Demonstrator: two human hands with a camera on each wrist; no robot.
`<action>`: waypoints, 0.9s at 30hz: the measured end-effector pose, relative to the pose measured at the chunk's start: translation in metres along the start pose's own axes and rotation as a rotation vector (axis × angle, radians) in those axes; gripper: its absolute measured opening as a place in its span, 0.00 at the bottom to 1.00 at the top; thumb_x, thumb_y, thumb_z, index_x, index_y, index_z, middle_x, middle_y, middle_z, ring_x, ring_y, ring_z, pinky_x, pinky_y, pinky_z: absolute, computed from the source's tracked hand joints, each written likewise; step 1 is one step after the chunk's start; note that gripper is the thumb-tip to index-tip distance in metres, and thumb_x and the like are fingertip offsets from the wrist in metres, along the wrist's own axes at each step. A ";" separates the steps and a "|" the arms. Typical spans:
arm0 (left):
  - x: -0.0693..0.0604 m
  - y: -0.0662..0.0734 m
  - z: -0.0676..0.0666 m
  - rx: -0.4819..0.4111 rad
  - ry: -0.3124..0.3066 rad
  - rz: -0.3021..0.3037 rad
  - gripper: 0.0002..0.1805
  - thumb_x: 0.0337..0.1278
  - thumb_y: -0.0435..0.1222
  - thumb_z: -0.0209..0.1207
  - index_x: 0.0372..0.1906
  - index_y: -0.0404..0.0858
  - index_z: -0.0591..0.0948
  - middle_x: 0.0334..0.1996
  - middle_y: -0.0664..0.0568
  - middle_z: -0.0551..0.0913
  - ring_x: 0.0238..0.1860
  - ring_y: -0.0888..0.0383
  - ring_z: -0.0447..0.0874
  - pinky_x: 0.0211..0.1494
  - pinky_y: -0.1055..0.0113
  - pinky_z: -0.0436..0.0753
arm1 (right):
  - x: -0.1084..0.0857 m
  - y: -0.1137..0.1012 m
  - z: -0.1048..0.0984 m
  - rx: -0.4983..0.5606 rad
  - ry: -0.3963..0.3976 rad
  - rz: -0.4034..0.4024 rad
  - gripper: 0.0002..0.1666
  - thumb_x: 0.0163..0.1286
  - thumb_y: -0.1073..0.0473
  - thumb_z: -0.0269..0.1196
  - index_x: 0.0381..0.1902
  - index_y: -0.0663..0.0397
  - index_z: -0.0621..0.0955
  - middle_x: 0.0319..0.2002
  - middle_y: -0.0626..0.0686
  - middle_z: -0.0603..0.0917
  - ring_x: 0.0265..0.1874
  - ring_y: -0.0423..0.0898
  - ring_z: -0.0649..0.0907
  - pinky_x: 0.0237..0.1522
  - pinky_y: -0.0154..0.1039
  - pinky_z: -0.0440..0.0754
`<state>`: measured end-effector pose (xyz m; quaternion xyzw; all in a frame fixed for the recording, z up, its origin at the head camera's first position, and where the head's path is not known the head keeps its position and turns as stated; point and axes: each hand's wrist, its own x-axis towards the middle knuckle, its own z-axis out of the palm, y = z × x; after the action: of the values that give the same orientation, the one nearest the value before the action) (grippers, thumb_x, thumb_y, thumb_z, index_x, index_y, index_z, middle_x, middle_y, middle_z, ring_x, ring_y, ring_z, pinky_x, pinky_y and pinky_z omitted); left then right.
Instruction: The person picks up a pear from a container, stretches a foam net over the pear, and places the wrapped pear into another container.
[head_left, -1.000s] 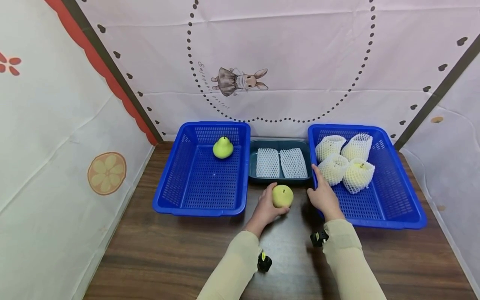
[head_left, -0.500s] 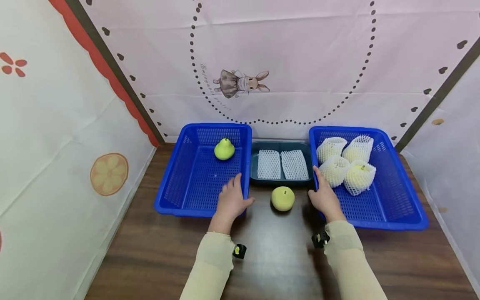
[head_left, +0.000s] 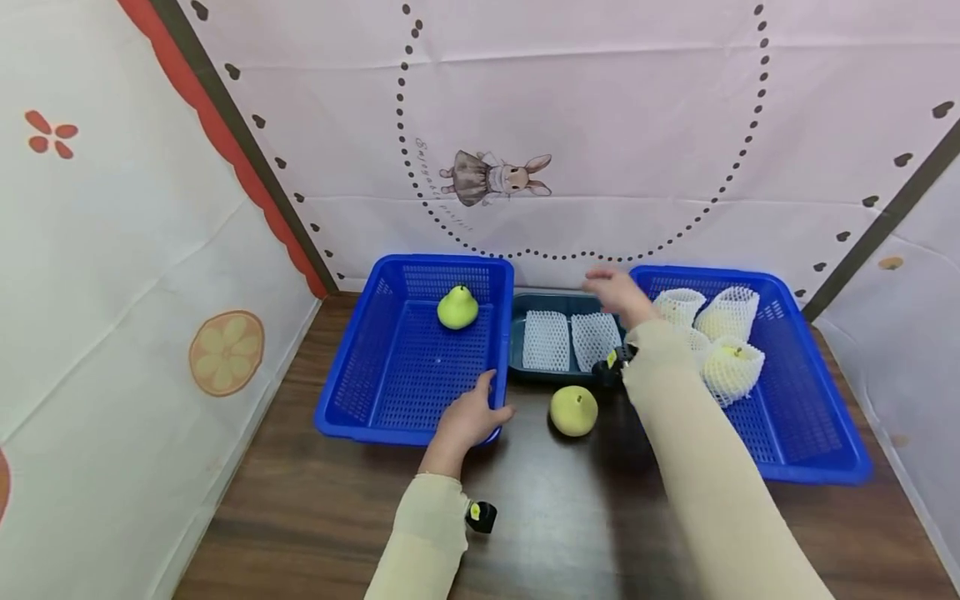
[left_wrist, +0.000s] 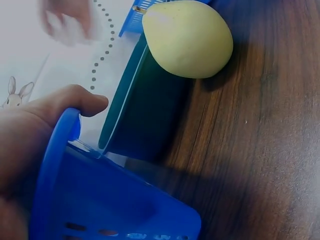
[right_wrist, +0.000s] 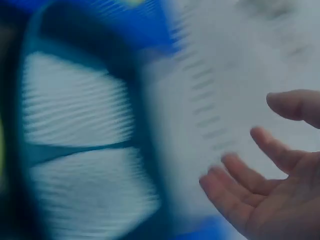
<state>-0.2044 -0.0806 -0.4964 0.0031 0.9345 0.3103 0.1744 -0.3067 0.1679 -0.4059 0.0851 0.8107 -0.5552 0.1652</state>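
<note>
My left hand (head_left: pixel 468 417) grips the near right rim of the left blue basket (head_left: pixel 330 408), thumb outside and fingers on the inner side. One green pear (head_left: pixel 457 308) sits at the back of that basket. Above the dark green tray (head_left: pixel 517 367) my right hand (head_left: pixel 619 293) reaches with spread fingers and holds nothing; its palm shows in the right wrist view. Two flat white foam net sleeves (head_left: pixel 546 342) lie side by side in the tray. A bare yellow-green pear (head_left: pixel 573 411) stands on the table in front of it, large in the left wrist view.
A second blue basket (head_left: pixel 832 442) stands at the right with several pears in white foam nets (head_left: pixel 731 371), partly behind my right sleeve. The dark wood table (head_left: pixel 315 517) meets patterned cloth walls (head_left: pixel 637 125) at the back and sides.
My left hand has let go of the yellow-green pear and moved left to the basket rim. My right hand has left the right basket's rim and moved up and left over the tray.
</note>
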 end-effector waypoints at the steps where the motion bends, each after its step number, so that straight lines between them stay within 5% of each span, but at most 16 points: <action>1: 0.000 0.000 0.001 0.000 -0.001 -0.008 0.41 0.53 0.52 0.58 0.70 0.47 0.57 0.59 0.45 0.73 0.55 0.44 0.72 0.55 0.49 0.70 | 0.011 0.009 0.003 0.003 -0.016 0.060 0.34 0.70 0.55 0.52 0.70 0.58 0.57 0.69 0.62 0.55 0.66 0.58 0.57 0.63 0.53 0.58; 5: -0.001 0.000 0.004 -0.003 -0.006 -0.009 0.40 0.53 0.51 0.59 0.70 0.47 0.58 0.59 0.46 0.73 0.56 0.44 0.72 0.55 0.49 0.70 | 0.040 0.046 0.009 -0.127 -0.040 0.249 0.46 0.68 0.51 0.53 0.71 0.63 0.42 0.71 0.64 0.45 0.68 0.60 0.50 0.65 0.54 0.52; 9: -0.003 0.001 0.006 -0.019 -0.001 -0.003 0.40 0.52 0.51 0.60 0.69 0.47 0.59 0.59 0.46 0.73 0.55 0.44 0.72 0.54 0.49 0.70 | 0.056 0.067 0.008 -0.318 -0.032 0.314 0.57 0.65 0.47 0.55 0.68 0.70 0.31 0.70 0.70 0.40 0.67 0.64 0.52 0.63 0.55 0.56; 13: -0.006 0.002 0.005 -0.042 0.003 -0.026 0.39 0.51 0.50 0.60 0.69 0.48 0.60 0.58 0.47 0.74 0.56 0.44 0.72 0.55 0.48 0.70 | 0.068 0.075 0.014 -0.414 -0.033 0.343 0.62 0.62 0.47 0.60 0.66 0.74 0.30 0.67 0.75 0.43 0.65 0.66 0.55 0.61 0.55 0.60; 17: -0.008 0.000 0.006 -0.056 0.005 -0.021 0.40 0.50 0.50 0.60 0.68 0.47 0.60 0.58 0.47 0.74 0.55 0.45 0.72 0.54 0.49 0.70 | 0.077 0.083 0.024 -0.475 0.061 0.387 0.61 0.58 0.50 0.64 0.67 0.72 0.36 0.64 0.77 0.48 0.63 0.67 0.57 0.60 0.55 0.62; 23: -0.004 -0.002 0.001 -0.071 0.019 -0.005 0.40 0.49 0.49 0.61 0.68 0.46 0.61 0.57 0.46 0.75 0.55 0.45 0.73 0.54 0.49 0.70 | 0.084 0.076 0.027 -0.608 0.116 0.281 0.45 0.65 0.60 0.55 0.67 0.76 0.43 0.57 0.75 0.66 0.55 0.64 0.71 0.51 0.53 0.72; 27: -0.001 -0.001 -0.001 -0.077 0.015 -0.015 0.40 0.48 0.49 0.61 0.68 0.46 0.61 0.57 0.46 0.75 0.55 0.45 0.72 0.54 0.49 0.70 | 0.079 0.060 0.018 -0.607 0.057 0.155 0.30 0.63 0.64 0.56 0.58 0.79 0.65 0.51 0.71 0.74 0.47 0.59 0.76 0.47 0.50 0.75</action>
<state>-0.2038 -0.0818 -0.4957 -0.0130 0.9232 0.3447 0.1697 -0.3572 0.1697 -0.4931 0.1089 0.9349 -0.2707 0.2021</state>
